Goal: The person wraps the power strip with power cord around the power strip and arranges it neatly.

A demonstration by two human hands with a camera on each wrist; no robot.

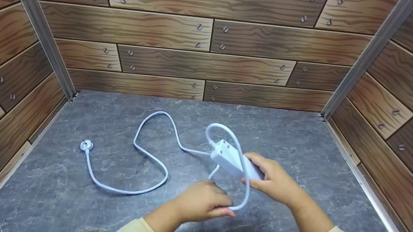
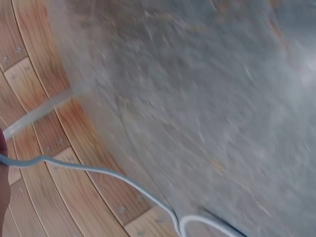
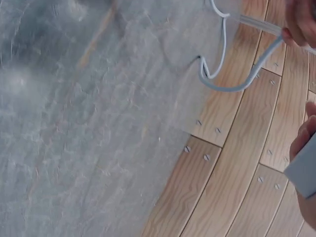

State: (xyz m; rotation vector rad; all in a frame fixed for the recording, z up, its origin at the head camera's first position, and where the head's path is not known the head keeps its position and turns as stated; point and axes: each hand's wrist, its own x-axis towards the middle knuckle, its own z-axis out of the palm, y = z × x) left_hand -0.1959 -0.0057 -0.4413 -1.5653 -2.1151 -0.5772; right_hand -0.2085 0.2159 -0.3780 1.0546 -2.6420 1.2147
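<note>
Plank-patterned walls (image 1: pixel 183 32) close in the grey surface (image 1: pixel 79 208) at the back and both sides, with metal posts (image 1: pixel 43 34) in the far corners. Across the left part of the surface the cord (image 1: pixel 247 190) lies in wide, loose bends, ending at the plug (image 1: pixel 86 145), whose pins face up. A raised loop of that cord crosses in front of the power strip (image 1: pixel 229 159), covering part of it, and the left hand (image 1: pixel 203 202) hides another stretch. The power strip is held above the right-hand part of the surface, its long axis running slantwise: the cord end points to the far left, the other end back toward the right hand (image 1: pixel 274 177). That hand grips this nearer end, thumb on one side and fingers on the other; the left hand has its fingers curled round the cord. The strip is a smooth white block with socket holes, the cord round and pale, the plug roundish. The surface has a marbled, veined look; the planks bear printed grain and slotted screws.
</note>
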